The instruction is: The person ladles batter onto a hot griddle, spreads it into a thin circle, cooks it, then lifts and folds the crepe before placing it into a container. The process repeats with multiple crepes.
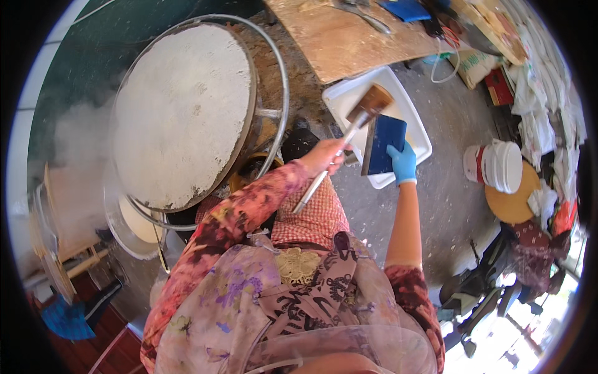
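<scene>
My left hand [324, 157] is bare and wrapped round the pale metal shaft of a ladle [356, 128]. The ladle's brown, cup-like head tilts up over a white rectangular tub [416, 111], whose inside looks whitish. In a light blue glove, my right hand [403, 161] grips a flat blue scraper [385, 140] with a dark strip along one edge. The scraper is held over the tub's near part, just right of the ladle, and hides some of it. To my left is a large round pan [187, 112] topped with a rough whitish layer.
A metal ring [281, 87] runs round the pan. Steam rises at the left, near a round whitish vessel [134, 227]. A wooden board [349, 40] with tools lies at the far side. White buckets [498, 165] and a round wooden disc [514, 202] are at the right.
</scene>
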Tool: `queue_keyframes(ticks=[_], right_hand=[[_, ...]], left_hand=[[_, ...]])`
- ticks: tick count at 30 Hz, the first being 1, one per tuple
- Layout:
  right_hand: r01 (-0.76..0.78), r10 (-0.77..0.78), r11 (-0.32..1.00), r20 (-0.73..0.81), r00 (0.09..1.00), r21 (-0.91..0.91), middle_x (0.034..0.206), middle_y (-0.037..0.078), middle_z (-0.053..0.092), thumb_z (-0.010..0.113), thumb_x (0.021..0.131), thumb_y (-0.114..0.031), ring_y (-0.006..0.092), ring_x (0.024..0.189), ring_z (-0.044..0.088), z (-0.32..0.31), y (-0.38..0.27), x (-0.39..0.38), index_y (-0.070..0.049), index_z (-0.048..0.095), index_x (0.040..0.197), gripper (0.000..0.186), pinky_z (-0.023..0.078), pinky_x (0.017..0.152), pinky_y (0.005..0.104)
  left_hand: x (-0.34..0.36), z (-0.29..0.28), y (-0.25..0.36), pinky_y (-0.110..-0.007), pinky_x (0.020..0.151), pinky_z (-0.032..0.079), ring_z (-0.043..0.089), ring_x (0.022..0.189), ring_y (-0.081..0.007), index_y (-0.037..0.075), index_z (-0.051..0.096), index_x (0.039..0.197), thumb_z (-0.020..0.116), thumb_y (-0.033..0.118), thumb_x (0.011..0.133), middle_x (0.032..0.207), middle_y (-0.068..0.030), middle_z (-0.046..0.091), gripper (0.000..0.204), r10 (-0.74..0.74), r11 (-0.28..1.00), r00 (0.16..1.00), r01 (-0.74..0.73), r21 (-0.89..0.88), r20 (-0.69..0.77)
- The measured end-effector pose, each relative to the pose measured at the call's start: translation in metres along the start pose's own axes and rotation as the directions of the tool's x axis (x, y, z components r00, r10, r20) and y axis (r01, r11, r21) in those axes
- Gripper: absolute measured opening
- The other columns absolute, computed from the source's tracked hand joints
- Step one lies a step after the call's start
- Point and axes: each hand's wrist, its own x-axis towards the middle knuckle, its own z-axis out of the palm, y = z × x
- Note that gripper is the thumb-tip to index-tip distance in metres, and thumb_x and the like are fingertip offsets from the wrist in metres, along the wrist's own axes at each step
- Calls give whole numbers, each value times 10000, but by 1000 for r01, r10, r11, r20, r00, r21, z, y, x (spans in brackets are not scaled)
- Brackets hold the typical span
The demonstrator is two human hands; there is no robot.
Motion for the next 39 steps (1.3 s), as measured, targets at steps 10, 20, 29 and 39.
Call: queue_keyframes(ticks=[10, 20, 29, 39], right_hand=[[-243, 260, 955, -84, 962, 170, 1126, 139, 554, 555, 803, -94, 211, 920, 534, -36, 18, -87, 70, 467, 1214, 451, 446, 830, 318], [-118, 139, 876, -10, 990, 468, 1180, 135, 508, 583, 840, -235, 210, 1007, 497, -41, -28, -57, 84, 419, 1249, 544, 380, 917, 312], [117, -347, 927, 692, 633, 357, 1018, 64, 596, 633, 790, -146, 137, 868, 553, 144, -218, -55, 38, 532, 1130, 400, 448, 787, 256], [444, -362, 874, 872, 330, 195, 822, 110, 651, 711, 664, -180, 164, 705, 599, 335, -306, -111, 39, 623, 948, 369, 483, 659, 290]], left_hand=[[95, -20, -50, -330, 390, 416, 520, 399, -180, -14, 559, 792, 522, 184, 829, 539, -89, 546, 205, 72, 817, 977, 57, 574, -199], [11, -15, -39, -364, 620, 495, 643, 716, -275, -35, 640, 770, 520, 38, 710, 715, -163, 643, 153, 25, 289, 992, 111, 951, -124], [-180, -90, -108, -331, 506, 441, 516, 506, -179, -1, 622, 817, 523, 148, 773, 645, -119, 602, 184, 426, 562, 900, -187, 806, -88], [-321, -111, -171, -216, 449, 420, 523, 525, -82, -12, 567, 1050, 560, 156, 842, 735, -50, 600, 267, 187, 961, 686, -275, -13, -703]])
